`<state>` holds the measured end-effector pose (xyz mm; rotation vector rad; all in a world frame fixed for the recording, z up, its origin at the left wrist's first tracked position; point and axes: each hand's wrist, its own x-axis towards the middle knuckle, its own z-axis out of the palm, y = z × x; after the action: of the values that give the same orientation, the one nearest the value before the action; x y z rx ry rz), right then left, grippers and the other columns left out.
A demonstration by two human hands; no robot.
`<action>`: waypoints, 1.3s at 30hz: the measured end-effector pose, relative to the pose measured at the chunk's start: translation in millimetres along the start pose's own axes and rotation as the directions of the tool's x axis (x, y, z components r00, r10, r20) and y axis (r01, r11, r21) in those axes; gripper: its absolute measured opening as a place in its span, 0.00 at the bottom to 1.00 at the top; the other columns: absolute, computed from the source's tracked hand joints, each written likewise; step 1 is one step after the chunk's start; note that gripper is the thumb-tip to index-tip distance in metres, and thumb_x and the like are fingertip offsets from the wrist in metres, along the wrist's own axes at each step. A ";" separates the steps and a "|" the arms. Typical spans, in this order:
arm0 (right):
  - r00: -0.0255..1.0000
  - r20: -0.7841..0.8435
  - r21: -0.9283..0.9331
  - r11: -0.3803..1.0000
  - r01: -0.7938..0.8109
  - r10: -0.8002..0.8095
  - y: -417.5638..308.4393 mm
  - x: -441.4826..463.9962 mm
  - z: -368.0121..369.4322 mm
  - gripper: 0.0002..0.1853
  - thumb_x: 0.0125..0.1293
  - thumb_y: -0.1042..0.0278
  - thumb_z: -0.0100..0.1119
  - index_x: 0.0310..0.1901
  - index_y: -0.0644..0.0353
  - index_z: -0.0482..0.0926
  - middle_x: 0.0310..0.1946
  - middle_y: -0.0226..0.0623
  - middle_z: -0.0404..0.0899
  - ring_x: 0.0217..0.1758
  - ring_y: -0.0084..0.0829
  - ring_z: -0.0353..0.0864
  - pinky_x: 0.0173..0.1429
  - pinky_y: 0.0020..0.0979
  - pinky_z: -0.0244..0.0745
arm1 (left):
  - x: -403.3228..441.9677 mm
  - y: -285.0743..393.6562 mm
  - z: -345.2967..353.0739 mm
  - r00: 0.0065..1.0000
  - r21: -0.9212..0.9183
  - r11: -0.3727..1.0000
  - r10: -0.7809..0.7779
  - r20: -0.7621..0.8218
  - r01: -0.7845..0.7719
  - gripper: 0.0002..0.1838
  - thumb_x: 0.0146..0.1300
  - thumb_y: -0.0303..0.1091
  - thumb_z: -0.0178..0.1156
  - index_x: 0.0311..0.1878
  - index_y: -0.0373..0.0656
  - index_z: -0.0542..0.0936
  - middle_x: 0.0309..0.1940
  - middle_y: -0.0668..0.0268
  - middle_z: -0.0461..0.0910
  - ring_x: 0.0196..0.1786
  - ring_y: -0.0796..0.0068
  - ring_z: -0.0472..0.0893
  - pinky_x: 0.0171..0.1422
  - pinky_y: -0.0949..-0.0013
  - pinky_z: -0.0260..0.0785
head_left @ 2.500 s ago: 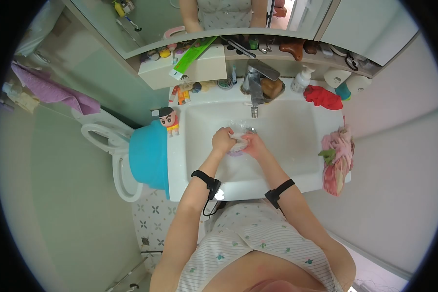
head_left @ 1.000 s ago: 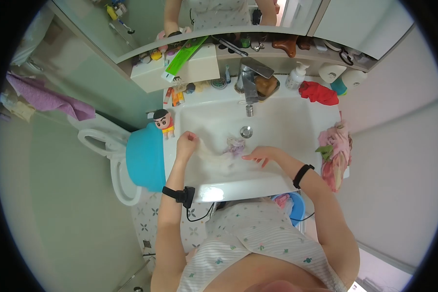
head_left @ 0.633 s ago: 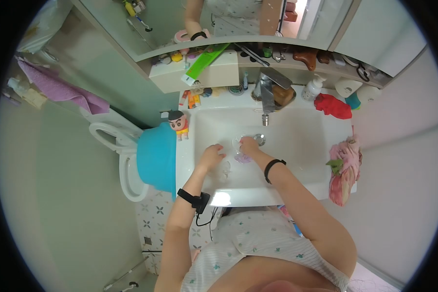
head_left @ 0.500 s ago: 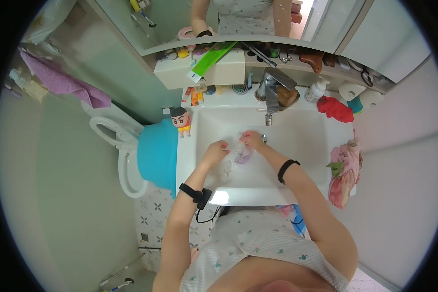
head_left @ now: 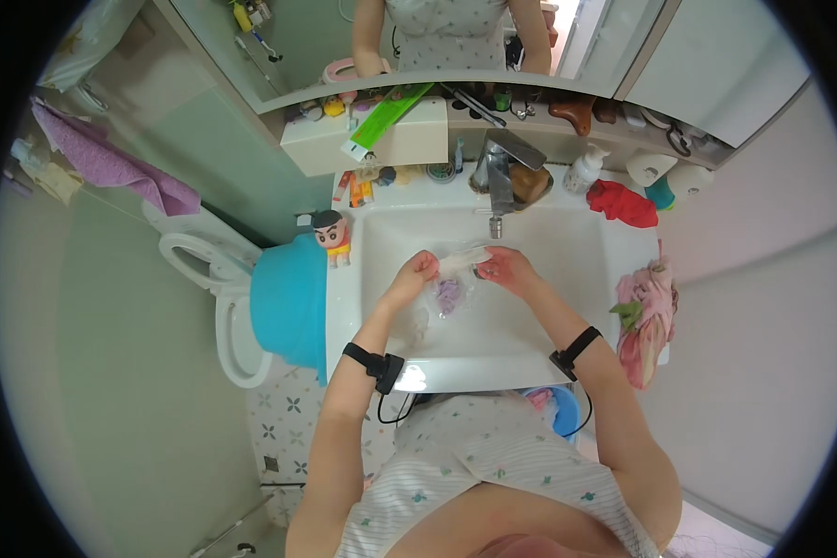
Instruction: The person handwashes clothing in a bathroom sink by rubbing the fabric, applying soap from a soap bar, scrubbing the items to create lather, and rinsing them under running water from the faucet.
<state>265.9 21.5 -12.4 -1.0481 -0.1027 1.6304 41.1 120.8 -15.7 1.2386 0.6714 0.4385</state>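
Observation:
Over the sink basin, a thin whitish piece of cloth is stretched between my two hands. My left hand is closed on its left end, and my right hand pinches the other end. Just below it, a crumpled pale purple cloth rests on the basin floor in what looks like water. A small whitish item lies farther left in the basin, too faint to name. Black straps circle both my forearms.
The faucet stands behind the hands. A figurine is on the left rim; a soap bottle, red cloth and pink cloth are on the right. A blue tub sits beside the toilet.
My left hand, earlier apart from the whitish cloth, now grips one end. The cloth, bunched at my right hand before, is now spread sideways. The view has shifted slightly.

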 end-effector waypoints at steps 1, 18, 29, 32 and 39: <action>0.999 0.037 0.036 0.999 -0.026 0.025 1.7 -1.9 0.7 0.11 0.61 0.65 0.55 0.43 0.61 0.73 0.38 0.35 0.77 0.40 0.27 0.75 0.50 0.32 0.72 | -1.0 -1.0 0.7 1.000 0.001 1.000 -0.001 -0.002 0.001 0.08 0.64 0.34 0.53 0.38 0.39 0.72 0.32 0.70 0.75 0.36 0.82 0.73 0.45 0.77 0.66; 0.840 0.175 -0.660 0.572 0.487 -0.513 29.7 -27.5 53.0 0.10 0.53 0.68 0.67 0.33 0.57 0.74 0.36 0.25 0.75 0.40 0.17 0.72 0.35 0.22 0.67 | -21.9 54.4 51.1 0.931 -0.228 0.919 -0.350 -0.100 0.321 0.17 0.58 0.42 0.62 0.38 0.36 0.76 0.29 0.67 0.76 0.29 0.79 0.76 0.37 0.79 0.70; 0.967 0.034 -0.476 0.847 0.237 -0.252 8.6 -47.4 51.0 0.15 0.58 0.64 0.62 0.44 0.61 0.75 0.43 0.31 0.74 0.46 0.21 0.73 0.45 0.24 0.72 | -15.6 33.9 36.4 0.982 -0.291 0.950 -0.153 -0.111 0.115 0.13 0.62 0.34 0.58 0.45 0.34 0.75 0.38 0.65 0.78 0.40 0.78 0.77 0.43 0.76 0.71; 0.980 0.085 -0.363 0.911 0.197 -0.178 10.4 -34.3 38.2 0.16 0.62 0.61 0.58 0.48 0.61 0.73 0.43 0.34 0.75 0.49 0.24 0.73 0.50 0.28 0.72 | -14.2 45.1 29.2 0.989 -0.325 0.941 -0.127 -0.076 0.095 0.13 0.64 0.33 0.55 0.47 0.34 0.73 0.42 0.63 0.78 0.43 0.76 0.78 0.48 0.74 0.72; 0.959 0.273 0.409 0.911 -0.050 -0.071 12.2 -44.6 60.9 0.16 0.63 0.65 0.54 0.51 0.62 0.70 0.48 0.38 0.73 0.53 0.31 0.72 0.55 0.33 0.68 | -17.2 49.5 47.8 0.997 -0.889 0.452 -0.016 0.078 0.077 0.14 0.66 0.30 0.45 0.52 0.33 0.70 0.48 0.59 0.76 0.50 0.66 0.77 0.58 0.63 0.67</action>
<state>214.6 7.4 42.5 -0.4859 0.0479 1.6893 63.4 89.7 44.1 0.1873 0.3061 0.5995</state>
